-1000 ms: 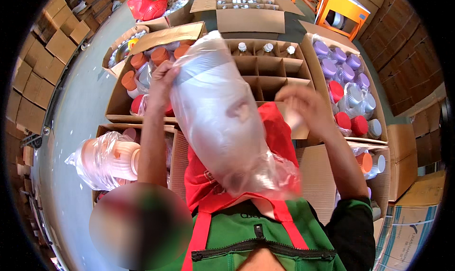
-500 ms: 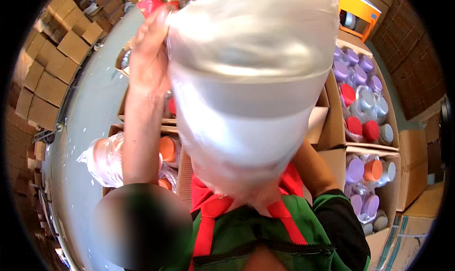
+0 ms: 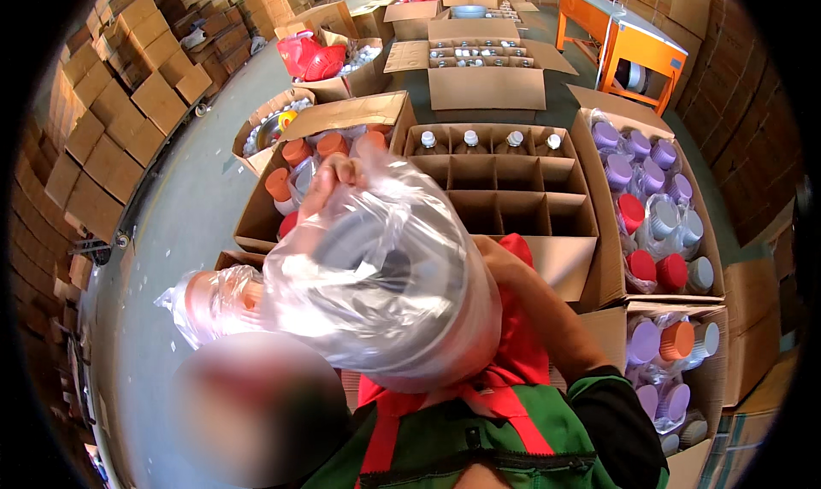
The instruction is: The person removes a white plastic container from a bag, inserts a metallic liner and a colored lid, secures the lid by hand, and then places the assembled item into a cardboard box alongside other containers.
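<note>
One clear-bagged grey cylinder [image 3: 385,305], in front of red apron [image 3: 526,339].
Wrapped peach ribbed jar [image 3: 214,301] far L; L hand [image 3: 332,184], fingers clamped on the bag's upper-L film; cylinder's ringed round end faces up twd cam, long axis foreshortened, tilt unclear; R hand [image 3: 494,262] at its R side, fingers hidden, can't tell grip; divided carton [image 3: 556,254] w/ white-capped bottles [image 3: 470,143] beyond; purple-lidded jars [image 3: 652,176] far R.

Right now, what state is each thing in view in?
Clear plastic bag: crumpled, around something grey.
Left hand: closed on the bag.
Right hand: at the bag, fingers hidden.
Divided carton: open, white-capped bottles in its back row.
Right cartons: open, packed with ribbed plastic containers.
Orange machine: on or off, cannot tell.
</note>
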### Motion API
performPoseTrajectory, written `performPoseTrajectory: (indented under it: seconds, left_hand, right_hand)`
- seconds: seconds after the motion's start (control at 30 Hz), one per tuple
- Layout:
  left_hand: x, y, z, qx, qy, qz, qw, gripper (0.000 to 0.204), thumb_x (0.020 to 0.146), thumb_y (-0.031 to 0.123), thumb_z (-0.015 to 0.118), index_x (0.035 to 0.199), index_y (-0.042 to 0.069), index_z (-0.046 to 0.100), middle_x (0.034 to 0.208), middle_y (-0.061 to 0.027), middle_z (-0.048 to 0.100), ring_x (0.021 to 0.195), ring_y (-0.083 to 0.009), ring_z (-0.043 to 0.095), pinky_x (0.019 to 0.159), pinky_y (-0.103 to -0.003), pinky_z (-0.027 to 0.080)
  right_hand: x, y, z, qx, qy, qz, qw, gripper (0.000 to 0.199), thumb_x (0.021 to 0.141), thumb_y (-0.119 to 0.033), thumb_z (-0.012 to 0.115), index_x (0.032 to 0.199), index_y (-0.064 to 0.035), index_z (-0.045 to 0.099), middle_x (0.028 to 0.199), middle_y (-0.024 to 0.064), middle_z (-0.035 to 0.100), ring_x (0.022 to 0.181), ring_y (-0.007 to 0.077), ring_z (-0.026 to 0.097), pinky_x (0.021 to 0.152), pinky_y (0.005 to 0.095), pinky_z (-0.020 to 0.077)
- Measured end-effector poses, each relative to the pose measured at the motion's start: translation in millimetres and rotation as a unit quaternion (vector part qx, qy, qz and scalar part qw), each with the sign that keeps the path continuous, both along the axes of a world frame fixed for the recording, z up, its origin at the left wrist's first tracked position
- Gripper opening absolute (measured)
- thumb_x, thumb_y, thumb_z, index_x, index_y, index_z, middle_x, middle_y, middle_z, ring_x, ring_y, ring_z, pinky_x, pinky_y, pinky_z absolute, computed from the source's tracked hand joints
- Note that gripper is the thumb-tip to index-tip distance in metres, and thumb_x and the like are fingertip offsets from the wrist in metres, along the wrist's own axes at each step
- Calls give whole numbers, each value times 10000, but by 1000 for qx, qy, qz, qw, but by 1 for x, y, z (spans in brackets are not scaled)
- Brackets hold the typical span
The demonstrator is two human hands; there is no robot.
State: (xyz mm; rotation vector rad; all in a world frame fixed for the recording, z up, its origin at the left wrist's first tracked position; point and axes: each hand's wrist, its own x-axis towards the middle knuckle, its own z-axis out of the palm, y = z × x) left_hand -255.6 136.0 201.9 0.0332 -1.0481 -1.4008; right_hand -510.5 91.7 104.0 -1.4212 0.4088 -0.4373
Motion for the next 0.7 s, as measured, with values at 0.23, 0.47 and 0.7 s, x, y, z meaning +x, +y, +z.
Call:
performPoseTrajectory:
  seconds: [0.23,0.47,0.7]
  left_hand:
    - [42,61,-82,343,-118,303,881,231,905,255,487,886,40,569,828,-78,572,771,-177,551,716,-321,437]
    - [-56,127,-121,15,-555,440,706,627,672,178,774,1195,45,455,1214,-179,459,1085,-293,504,842,-363,470]
    - [-81,94,-68,-238,-592,510,577,896,523,171,841,1294,196,383,1378,-273,253,1226,-536,298,966,-589,348]
  right_hand:
    - [-71,6,-69,-60,-22,-220,973,317,821,-90,577,1117,20,560,1105,115,595,971,223,596,855,341,476]
    - [-70,5,-86,376,-251,-359,817,546,823,-89,423,1344,14,294,1326,188,415,1199,330,441,1033,470,370]
    - [-61,30,-78,458,-261,-321,787,504,877,-141,450,1350,-22,322,1303,150,460,1208,314,442,1016,485,382]
